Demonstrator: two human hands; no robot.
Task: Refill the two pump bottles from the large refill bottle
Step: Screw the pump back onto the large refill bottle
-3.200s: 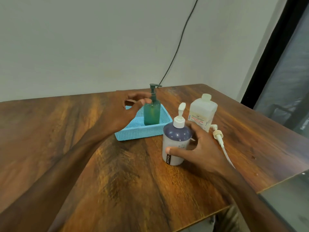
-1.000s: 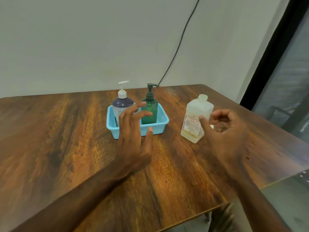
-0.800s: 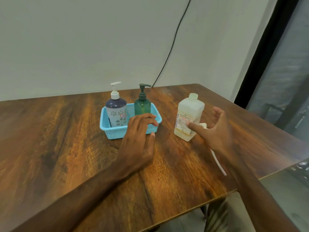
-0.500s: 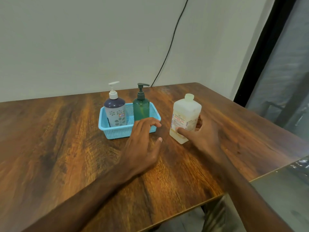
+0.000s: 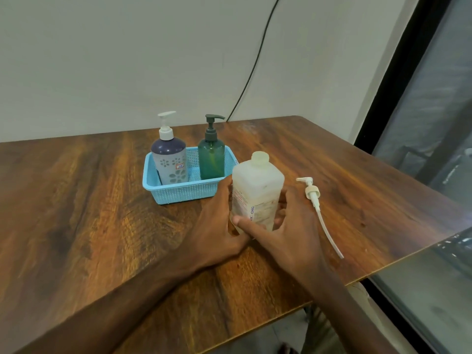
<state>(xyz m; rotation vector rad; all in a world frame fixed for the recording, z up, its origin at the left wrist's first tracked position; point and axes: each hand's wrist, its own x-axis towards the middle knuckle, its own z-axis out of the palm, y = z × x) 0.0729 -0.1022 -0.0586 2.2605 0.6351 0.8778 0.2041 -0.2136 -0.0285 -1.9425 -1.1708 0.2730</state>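
– Both hands are on the large refill bottle (image 5: 258, 185), which stands upright on the table (image 5: 89, 200). The left hand (image 5: 217, 226) wraps its left side. The right hand (image 5: 293, 231) grips its right side, thumb laid across the lower front. What's the step?
– Getting that bottle ready to pour, I'd judge. Its neck looks capped, though I can't be sure from this angle, so check that first.
– And the targets?
– The purple pump bottle (image 5: 169, 159) and the green pump bottle (image 5: 211, 157) stand in the blue basket (image 5: 178, 194) just beyond the left hand. Both have their pumps on, and neither can take liquid until its pump comes off.
– How to do this well, then?
– Steady the body low with one hand and work the top with the other. The plastic looks thin-walled, so squeeze lightly or it may spurt once open. Lift straight up. The basket sits close past the left hand, and a loose pump (image 5: 313, 194) with a long tube lies just right of the right hand, easy to sweep off the edge.
– Anything else?
– Bring each pump bottle out toward the hands rather than pouring over the basket.
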